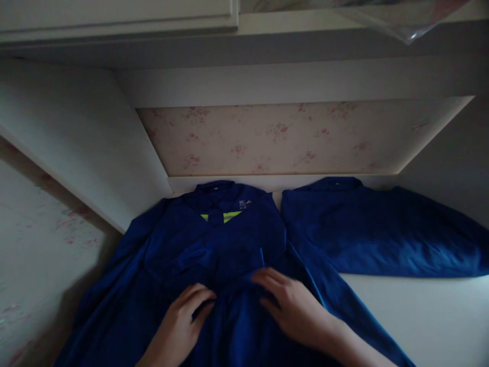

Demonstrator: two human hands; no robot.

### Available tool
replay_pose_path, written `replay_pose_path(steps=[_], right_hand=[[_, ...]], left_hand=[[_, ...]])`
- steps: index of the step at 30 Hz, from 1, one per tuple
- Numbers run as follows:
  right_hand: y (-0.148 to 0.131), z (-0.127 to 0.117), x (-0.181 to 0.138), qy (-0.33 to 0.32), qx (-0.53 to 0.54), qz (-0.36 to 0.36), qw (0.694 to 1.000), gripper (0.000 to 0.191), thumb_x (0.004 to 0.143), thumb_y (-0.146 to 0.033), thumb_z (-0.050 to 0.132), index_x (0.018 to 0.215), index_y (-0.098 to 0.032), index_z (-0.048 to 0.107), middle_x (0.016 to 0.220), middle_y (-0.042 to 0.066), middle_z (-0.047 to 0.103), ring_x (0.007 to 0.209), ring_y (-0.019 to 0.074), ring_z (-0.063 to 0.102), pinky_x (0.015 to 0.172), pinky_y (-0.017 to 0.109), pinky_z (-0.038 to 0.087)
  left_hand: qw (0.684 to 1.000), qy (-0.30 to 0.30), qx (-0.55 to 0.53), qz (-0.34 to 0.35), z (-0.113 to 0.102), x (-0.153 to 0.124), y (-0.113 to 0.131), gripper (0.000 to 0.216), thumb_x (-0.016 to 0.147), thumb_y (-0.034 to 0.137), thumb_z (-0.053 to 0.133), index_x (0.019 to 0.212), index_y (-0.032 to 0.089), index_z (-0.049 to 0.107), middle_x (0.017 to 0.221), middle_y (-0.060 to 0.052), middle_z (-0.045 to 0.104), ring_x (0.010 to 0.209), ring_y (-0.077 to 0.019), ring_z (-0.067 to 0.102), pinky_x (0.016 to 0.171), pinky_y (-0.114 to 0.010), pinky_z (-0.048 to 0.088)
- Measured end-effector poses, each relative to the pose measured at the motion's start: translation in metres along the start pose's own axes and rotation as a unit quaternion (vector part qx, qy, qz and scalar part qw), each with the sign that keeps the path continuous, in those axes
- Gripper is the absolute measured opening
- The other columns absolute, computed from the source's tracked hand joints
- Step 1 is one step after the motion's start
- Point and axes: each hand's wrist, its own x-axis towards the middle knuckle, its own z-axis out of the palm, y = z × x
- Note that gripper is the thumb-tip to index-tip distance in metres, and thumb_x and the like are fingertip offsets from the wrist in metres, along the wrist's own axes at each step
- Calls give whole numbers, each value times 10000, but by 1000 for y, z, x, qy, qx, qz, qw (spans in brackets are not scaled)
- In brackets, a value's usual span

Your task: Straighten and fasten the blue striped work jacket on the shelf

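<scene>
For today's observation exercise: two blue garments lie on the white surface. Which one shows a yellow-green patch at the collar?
The blue jacket on the left, under both hands, shows it below the collar. The folded blue garment on the right is plain blue and untouched.

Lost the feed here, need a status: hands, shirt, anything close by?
Left hand and right hand flat on the blue shirt, no grip closed. Shirt spread front up on the white table. Second blue shirt folded alongside, right.

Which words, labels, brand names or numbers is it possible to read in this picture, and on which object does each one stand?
None can be read.
Neck label inside the collar of the blue jacket: small pale print, too blurred to read.
Folded blue garment: no text visible.
</scene>
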Motion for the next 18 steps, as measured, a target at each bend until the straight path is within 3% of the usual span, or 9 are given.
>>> replay_pose_path(steps=[3,6,8,11,12,13,15,16,18], right_hand=[[17,0,48,52,-89,57,993,716,759,-59,503,1461,-154,399,1481,154,414,1298,317,460,1085,462,378],[17,6,71,10,-75,20,997,667,720,-64,504,1373,-199,514,1327,134,552,1162,308,568,1012,477,430],[4,9,71,12,-1,-11,1000,560,737,-70,485,1265,-223,589,1229,93,607,1068,251,625,971,401,463],[-26,8,62,23,149,-67,986,546,720,-17,454,1207,-219,593,1189,50,643,1083,187,627,955,287,466],[-36,7,60,-2,202,-106,974,588,716,-2,454,1251,-224,558,1195,38,652,1095,171,625,940,260,472],[-45,6,59,-37,253,-151,955,645,721,6,457,1320,-230,498,1213,30,656,1102,157,625,926,241,480],[-56,5,63,-95,310,-235,916,746,752,2,470,1447,-237,341,1297,40,622,1139,140,609,937,235,482],[-56,6,67,-97,298,-261,913,792,759,-1,482,1485,-242,277,1367,55,571,1203,146,566,987,258,459],[-48,10,80,-62,194,-263,943,897,727,-22,562,1522,-252,216,1509,95,405,1367,216,394,1121,384,338]], left_hand=[[995,-85,-33,-36,-1,-3,18,203,896,302,611,1092,342,643,1103,27,656,1038,-136,638,953,-215,490],[986,-139,-62,-73,-3,-12,25,205,879,371,621,1077,363,673,1113,23,672,1040,-160,643,962,-245,494],[983,-77,-112,-120,-4,-22,17,363,888,447,584,1245,384,578,1266,-7,626,948,-157,667,917,-279,532],[961,67,-187,-192,-3,-36,-9,906,794,536,667,1509,401,126,1563,-96,330,836,-164,684,758,-322,600],[957,95,-192,-195,-2,-38,-19,1042,721,561,727,1520,383,82,1581,-109,296,879,-196,690,757,-345,608],[958,108,-187,-190,-1,-39,-26,1075,647,593,768,1514,357,178,1550,-105,365,932,-236,691,780,-371,609],[968,80,-165,-173,-1,-38,-33,818,613,668,738,1326,314,549,1322,-68,632,975,-287,693,844,-405,595],[974,47,-152,-164,-1,-36,-32,633,667,681,682,1174,303,668,1187,-50,712,975,-288,697,872,-400,582],[982,-13,-121,-142,-6,-33,-24,407,796,622,577,964,293,750,1022,-28,766,930,-263,714,861,-346,580]])
